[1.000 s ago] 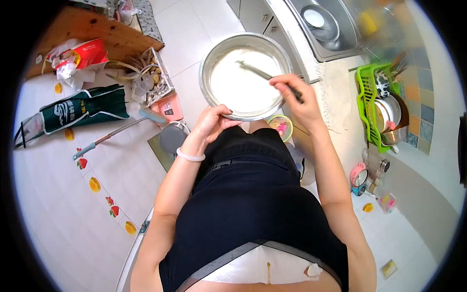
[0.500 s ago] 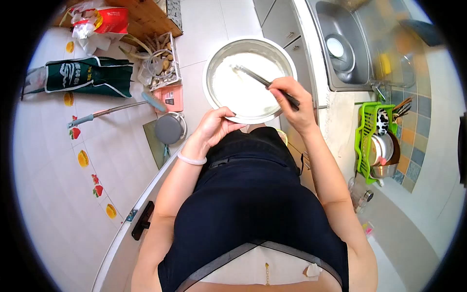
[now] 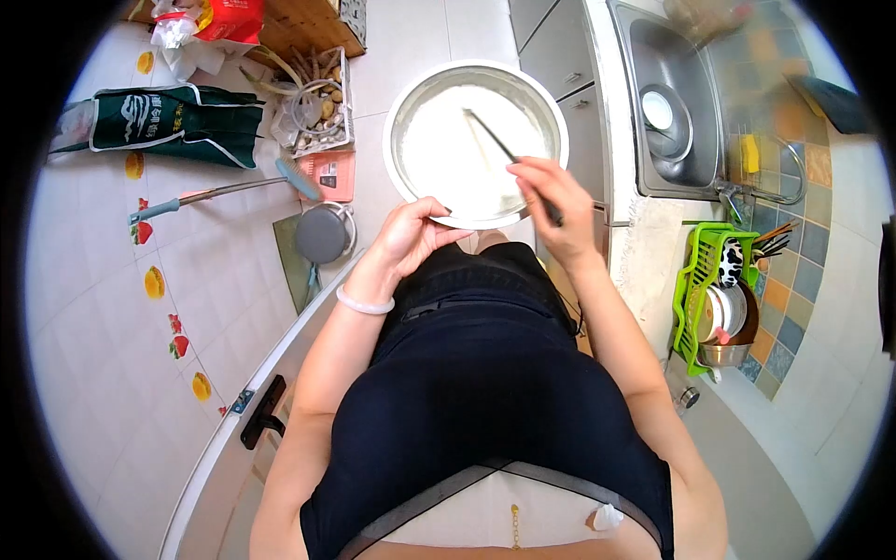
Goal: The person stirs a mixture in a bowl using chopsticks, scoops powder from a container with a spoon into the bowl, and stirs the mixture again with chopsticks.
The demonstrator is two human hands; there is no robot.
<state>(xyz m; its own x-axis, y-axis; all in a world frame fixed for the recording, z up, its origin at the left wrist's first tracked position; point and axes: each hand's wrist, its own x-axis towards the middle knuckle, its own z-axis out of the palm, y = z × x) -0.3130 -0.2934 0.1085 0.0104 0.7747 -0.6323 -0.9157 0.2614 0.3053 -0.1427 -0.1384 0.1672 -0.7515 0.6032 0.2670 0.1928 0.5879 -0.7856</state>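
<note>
A round metal bowl [image 3: 396, 154] with a pale rim is held up before my waist. It holds a white mixture [image 3: 448, 154] that looks like flour or batter; some clings to the inner wall. My left hand [image 3: 415, 233] grips the near-left rim, thumb on top and fingers beneath. In my right hand [image 3: 560, 210], closed over the bowl's near-right side, are dark chopsticks [image 3: 499, 143]. They slant far-left, and their tips reach into the white mixture. Whether it is one stick or a pair pressed together is hard to make out.
On the right are a steel sink [image 3: 691, 166] with bowls inside and a green dish rack [image 3: 693, 289]. To the left are a produce basket [image 3: 347, 98], a grey-lidded bucket [image 3: 320, 233], a brush [image 3: 233, 189] and a dark green bag [image 3: 173, 123].
The chopsticks have swung towards the right and stand steeper, and my right hand has shifted slightly nearer me. My left hand keeps its hold on the rim. The whole view has shifted slightly.
</note>
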